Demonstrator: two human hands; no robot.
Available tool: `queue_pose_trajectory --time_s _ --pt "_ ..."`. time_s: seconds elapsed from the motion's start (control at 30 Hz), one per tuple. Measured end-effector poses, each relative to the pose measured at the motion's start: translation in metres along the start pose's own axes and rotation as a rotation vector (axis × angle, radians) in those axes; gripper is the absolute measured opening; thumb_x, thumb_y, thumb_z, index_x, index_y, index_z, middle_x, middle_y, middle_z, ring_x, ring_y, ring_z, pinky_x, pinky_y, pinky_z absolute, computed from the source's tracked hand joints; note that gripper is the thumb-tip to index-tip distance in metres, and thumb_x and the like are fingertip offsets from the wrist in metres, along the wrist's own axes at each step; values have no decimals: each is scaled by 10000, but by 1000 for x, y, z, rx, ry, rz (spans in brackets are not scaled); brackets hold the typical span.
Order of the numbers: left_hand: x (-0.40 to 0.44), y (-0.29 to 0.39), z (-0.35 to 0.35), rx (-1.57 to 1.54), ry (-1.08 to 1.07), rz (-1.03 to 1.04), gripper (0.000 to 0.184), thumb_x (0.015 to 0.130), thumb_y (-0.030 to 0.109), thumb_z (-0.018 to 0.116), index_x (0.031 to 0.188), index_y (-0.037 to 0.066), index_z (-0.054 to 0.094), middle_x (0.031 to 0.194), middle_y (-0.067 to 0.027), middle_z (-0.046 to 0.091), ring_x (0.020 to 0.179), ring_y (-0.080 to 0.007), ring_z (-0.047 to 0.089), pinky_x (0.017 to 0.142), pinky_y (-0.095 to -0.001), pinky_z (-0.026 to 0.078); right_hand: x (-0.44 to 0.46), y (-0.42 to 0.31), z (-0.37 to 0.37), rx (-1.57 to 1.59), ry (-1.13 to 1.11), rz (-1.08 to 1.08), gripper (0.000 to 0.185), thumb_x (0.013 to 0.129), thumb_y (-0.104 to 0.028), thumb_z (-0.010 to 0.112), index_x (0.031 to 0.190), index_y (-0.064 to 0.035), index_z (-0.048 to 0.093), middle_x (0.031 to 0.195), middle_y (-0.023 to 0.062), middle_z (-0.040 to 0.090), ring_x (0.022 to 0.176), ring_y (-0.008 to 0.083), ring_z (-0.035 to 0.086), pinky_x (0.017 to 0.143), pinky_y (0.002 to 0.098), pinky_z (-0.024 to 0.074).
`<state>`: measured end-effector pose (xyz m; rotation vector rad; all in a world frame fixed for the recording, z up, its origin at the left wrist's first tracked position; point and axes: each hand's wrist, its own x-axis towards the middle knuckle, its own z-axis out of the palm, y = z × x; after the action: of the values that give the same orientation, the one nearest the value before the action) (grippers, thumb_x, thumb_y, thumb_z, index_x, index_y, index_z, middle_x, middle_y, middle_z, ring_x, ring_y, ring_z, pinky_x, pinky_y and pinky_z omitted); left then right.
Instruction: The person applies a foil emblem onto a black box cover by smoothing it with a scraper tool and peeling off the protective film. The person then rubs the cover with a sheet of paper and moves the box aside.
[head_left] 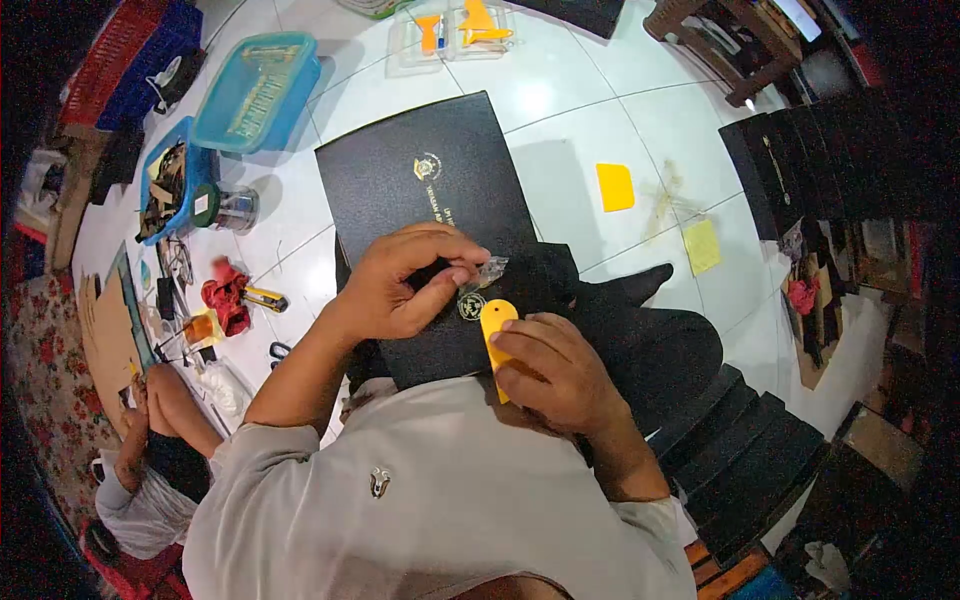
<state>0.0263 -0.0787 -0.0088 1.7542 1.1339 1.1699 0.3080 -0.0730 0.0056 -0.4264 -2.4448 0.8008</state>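
A black folder (385, 185) with gold lettering and a gold emblem lies across my lap. My left hand (415, 285) is closed over its lower part, thumb and fingers pinching a small crumpled piece of clear plastic film (490, 270). Just below the film, a round pale emblem (471, 306) shows against the black surface. My right hand (560, 370) grips a flat yellow plastic tool (497, 330) with a rounded end and a small hole. The tool's rounded end is close beside the round emblem; its lower part is partly hidden by my fingers.
On the tiled floor are a yellow plastic card (615, 187), a yellow paper square (702, 246), blue bins (255, 90), a jar (237, 208), a cutter knife (266, 299) and a red cloth (227, 296). Black folders (740, 470) stack at right. Another person (150, 490) sits at left.
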Motion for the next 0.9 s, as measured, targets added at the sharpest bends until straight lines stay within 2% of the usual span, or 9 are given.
queue_pose_trajectory --time_s 0.07,0.27,0.47,0.73,0.8,0.9 --pt "0 1 1 21 8 2 272 950 -23 687 1207 32 760 938 -96 768 874 -246 739 843 -371 570 3 4 6 48 -23 -12 217 803 -165 857 899 -84 680 1281 127 714 1244 318 694 1083 534 562" --pt "0 1 1 -3 -2 -41 279 948 -15 689 1214 30 761 921 -86 754 860 -229 730 823 -366 569 14 14 15 107 -70 -57 208 827 -146 843 950 -62 697 1285 130 708 1245 334 696 1156 567 531" --pt "0 1 1 6 -15 -40 306 946 -19 679 1240 28 752 926 -84 749 851 -220 724 823 -358 566 8 16 9 251 -121 -65 172 858 -110 808 975 -41 702 1266 141 705 1241 329 698 1186 559 517" --pt "-1 -1 1 13 -17 -27 333 945 -24 675 1265 36 744 928 -77 750 857 -217 725 844 -357 564 12 20 21 164 -99 -64 114 894 -116 760 936 -31 696 1249 127 715 1218 331 710 1178 550 532" --pt "-4 -1 -2 2 -42 -77 353 952 -58 683 1283 48 742 1054 -114 739 923 -210 720 853 -346 572 13 20 20 168 -90 -68 114 889 -115 753 931 -28 693 1240 127 718 1216 331 710 1179 549 532" --pt "-2 0 -2 -20 -50 -82 349 953 -54 688 1281 50 743 1048 -113 739 924 -213 719 857 -347 570 10 18 11 270 -142 -40 123 886 -120 740 932 -17 690 1230 132 722 1227 339 703 1200 548 511"
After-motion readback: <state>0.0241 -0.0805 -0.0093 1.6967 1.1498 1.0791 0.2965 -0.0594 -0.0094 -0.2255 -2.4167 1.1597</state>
